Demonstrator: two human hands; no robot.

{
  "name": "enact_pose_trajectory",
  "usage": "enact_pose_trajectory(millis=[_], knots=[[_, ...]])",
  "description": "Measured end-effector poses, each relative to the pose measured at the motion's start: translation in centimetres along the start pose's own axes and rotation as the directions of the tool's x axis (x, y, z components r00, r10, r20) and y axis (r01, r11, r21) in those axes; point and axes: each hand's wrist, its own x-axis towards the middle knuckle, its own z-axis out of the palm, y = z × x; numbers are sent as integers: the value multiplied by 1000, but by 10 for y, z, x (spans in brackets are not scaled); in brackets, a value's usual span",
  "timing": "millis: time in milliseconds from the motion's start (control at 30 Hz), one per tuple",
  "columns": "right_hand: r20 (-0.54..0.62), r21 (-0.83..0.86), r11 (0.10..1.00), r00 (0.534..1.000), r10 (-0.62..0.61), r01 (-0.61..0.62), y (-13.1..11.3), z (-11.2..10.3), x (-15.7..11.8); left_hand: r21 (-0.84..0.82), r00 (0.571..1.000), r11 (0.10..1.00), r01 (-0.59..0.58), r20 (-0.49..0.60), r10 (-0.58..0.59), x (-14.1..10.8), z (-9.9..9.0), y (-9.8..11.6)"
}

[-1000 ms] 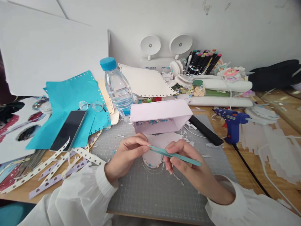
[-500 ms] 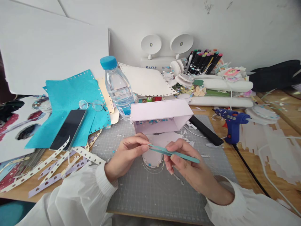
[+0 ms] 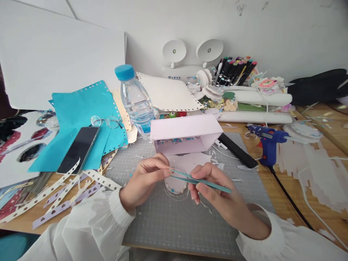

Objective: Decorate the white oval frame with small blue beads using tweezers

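Low in the middle of the head view, the right hand (image 3: 219, 186) has its thumb and fingers closed on the teal tweezers (image 3: 221, 187). They slant, long side running left and a bit up, with the thin tips apart. The left hand (image 3: 145, 179) is nearer those tips; its finger and thumb are close, but I cannot tell if they pinch something tiny. A round white piece (image 3: 176, 185) lies below, on the gray mat (image 3: 174, 224).

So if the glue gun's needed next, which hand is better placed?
Probably right: the right hand is nearer the glue gun, though it holds the tweezers. The left hand is farther away, by the tweezers' tips.
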Motion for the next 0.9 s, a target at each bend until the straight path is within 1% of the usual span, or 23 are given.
enact_pose_trajectory(millis=[133,300,467,567,667,733,767,800,833,867,900], knots=[[54,-68,993,994,-95,99,-2,-1,-2,-56,999,998,19,40,-17,-2,3,4],[126,-106,983,982,-138,152,-7,-4,-4,-60,997,998,33,76,-28,-6,6,11],[184,-126,958,955,-232,257,-10,-3,-5,44,998,999,32,55,-34,-15,9,21],[190,-118,939,935,-299,324,-10,-2,-7,134,999,991,14,40,-19,-18,16,30],[185,-162,898,906,-380,410,-11,-4,-10,230,999,973,-26,34,19,-18,25,40],[207,-251,826,861,-464,505,-13,-6,-10,328,996,942,-77,56,62,-16,29,46],[236,-320,764,828,-509,561,-15,-7,-10,389,992,914,-118,78,95,-15,29,48],[284,-401,679,788,-546,615,-16,-9,-9,460,985,871,-170,103,138,-14,30,50],[351,-480,568,740,-574,668,-17,-10,-8,539,972,809,-236,132,195,-14,30,52],[427,-543,437,684,-592,717,-18,-10,-7,623,952,721,-304,166,257,-14,30,54],[501,-584,299,624,-599,755,-19,-11,-6,703,924,608,-369,210,319,-14,31,56]])
